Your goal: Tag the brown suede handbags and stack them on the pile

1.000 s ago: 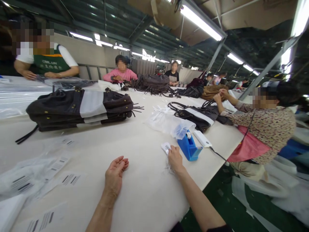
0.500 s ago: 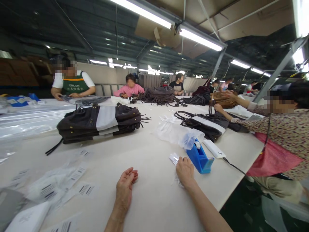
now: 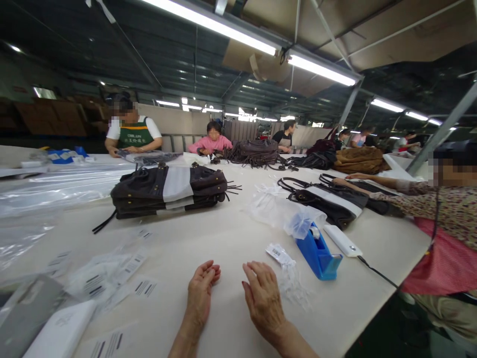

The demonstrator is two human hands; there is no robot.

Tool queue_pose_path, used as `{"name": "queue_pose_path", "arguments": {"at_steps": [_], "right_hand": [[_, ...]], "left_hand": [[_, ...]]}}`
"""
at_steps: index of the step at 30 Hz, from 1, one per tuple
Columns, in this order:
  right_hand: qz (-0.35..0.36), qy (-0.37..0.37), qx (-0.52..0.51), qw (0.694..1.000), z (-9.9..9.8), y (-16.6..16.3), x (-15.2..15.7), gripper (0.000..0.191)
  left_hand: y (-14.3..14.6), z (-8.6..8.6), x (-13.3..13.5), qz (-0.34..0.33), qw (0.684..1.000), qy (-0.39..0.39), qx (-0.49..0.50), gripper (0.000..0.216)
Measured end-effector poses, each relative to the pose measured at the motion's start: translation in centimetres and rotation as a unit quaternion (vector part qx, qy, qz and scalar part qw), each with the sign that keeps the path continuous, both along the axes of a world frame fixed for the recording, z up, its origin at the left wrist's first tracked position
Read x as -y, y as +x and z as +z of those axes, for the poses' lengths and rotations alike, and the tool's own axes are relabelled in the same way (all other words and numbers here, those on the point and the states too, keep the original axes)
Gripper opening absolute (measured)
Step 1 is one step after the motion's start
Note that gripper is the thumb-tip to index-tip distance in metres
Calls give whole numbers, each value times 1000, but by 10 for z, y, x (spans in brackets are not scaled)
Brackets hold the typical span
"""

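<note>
Above the pale table, my left hand is turned palm inward, its fingers loosely curled and nothing visible in them. My right hand is palm down just to its right, fingers stretched and slightly apart; what lies under its palm is hidden. The hands do not touch. Close by my right hand lies a bundle of white tags with a barcode on top and thin white strings trailing toward me. Farther right stands a blue tape dispenser.
Dark handbags with a white wrap lie ahead left, another wrapped handbag ahead right. Clear labelled bags and a white box are at left. A white power bank-like block trails a cable. Co-workers surround the table.
My right hand has left the tag bundle and moved left, close to my left hand. The view has shifted left. The co-worker at right has lowered their arms onto a handbag.
</note>
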State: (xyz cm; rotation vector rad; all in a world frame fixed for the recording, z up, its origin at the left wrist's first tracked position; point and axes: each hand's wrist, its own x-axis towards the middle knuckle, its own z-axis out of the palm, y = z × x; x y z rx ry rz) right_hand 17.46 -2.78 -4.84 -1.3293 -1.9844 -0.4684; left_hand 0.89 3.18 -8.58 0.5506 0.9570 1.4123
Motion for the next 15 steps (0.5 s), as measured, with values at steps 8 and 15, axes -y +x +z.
{"name": "queue_pose_path", "arguments": {"at_steps": [8,15], "right_hand": [[26,-67,43,996,-62,-30,4,34],[24,-91,47,994,-59,-34,4,35]], "left_hand": [[2,3,1,4,1000,4,11,39],[4,2,0,6,1000,10,-16,36]]}}
